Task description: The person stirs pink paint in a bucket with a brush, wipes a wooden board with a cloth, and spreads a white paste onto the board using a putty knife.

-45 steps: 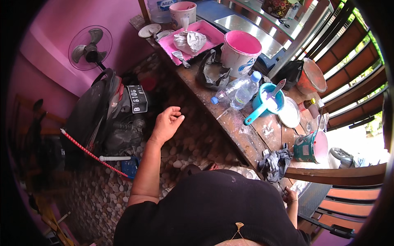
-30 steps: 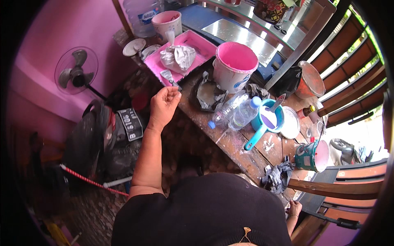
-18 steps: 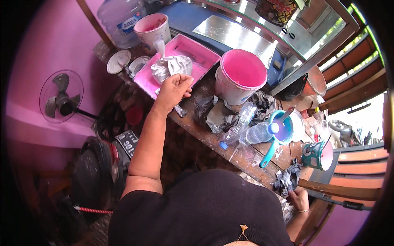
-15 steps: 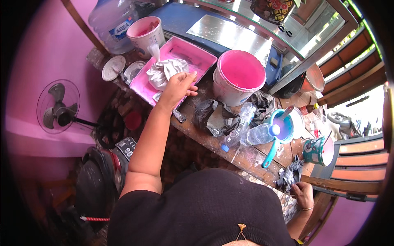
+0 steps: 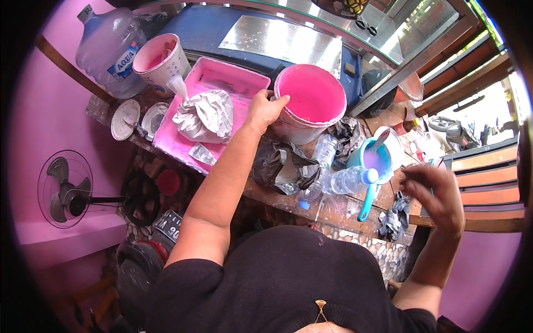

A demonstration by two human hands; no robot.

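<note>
My left hand (image 5: 265, 112) grips the left rim of a white bucket (image 5: 300, 132) whose inside is coated pink, the thumb lying over the edge. Left of that hand is a pink paint tray (image 5: 164, 135) with a crumpled whitish bag (image 5: 206, 116) in it. My right hand (image 5: 436, 194), slightly blurred, is raised above the table's right end with fingers bent and apart. It appears to hold nothing. Below it lies a crumpled grey rag (image 5: 396, 217). Nearby, a turquoise dipper (image 5: 365, 206) holds pale purple liquid.
Clear plastic bottles (image 5: 347, 182) and a black plastic bag (image 5: 286, 166) lie on the wooden table. A second white bucket (image 5: 162, 72) and a large water jug (image 5: 114, 55) stand back left. A glass cabinet (image 5: 383, 41) rises behind. A fan (image 5: 69, 191) is at far left.
My left hand has moved right from the bag in the tray to the bucket's rim. My right hand has let go of the grey rag and risen. The view has shifted somewhat.
</note>
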